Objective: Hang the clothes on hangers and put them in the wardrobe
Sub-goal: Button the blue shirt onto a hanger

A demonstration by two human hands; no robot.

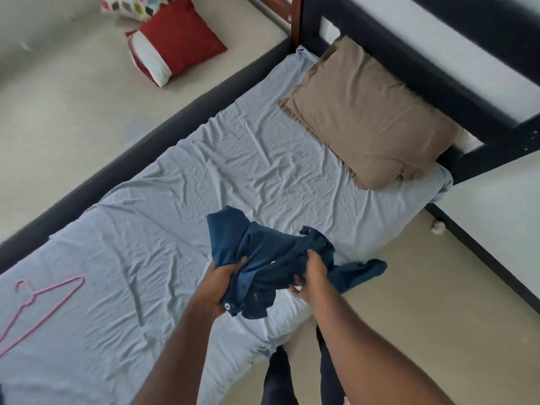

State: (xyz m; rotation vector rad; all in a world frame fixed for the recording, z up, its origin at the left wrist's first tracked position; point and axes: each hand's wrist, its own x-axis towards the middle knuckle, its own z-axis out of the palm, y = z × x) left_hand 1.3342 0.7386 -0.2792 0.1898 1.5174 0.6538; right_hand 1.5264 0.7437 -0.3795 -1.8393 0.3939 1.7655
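Head cam: both hands — left hand (222, 283), right hand (311, 274) — gripping bunched shirt (263, 258) over bed's (204, 159) near edge. Looks like untangling step; next probably needs hanger (41, 305) from bed's left end.

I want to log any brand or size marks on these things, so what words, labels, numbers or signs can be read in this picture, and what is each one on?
No text can be read anywhere.
Navy shirt, gripped by the left hand and the right hand: a small pale mark near its hem, too small and blurred to read.
Pink hanger, tan pillow, red cushion: no lettering shows.
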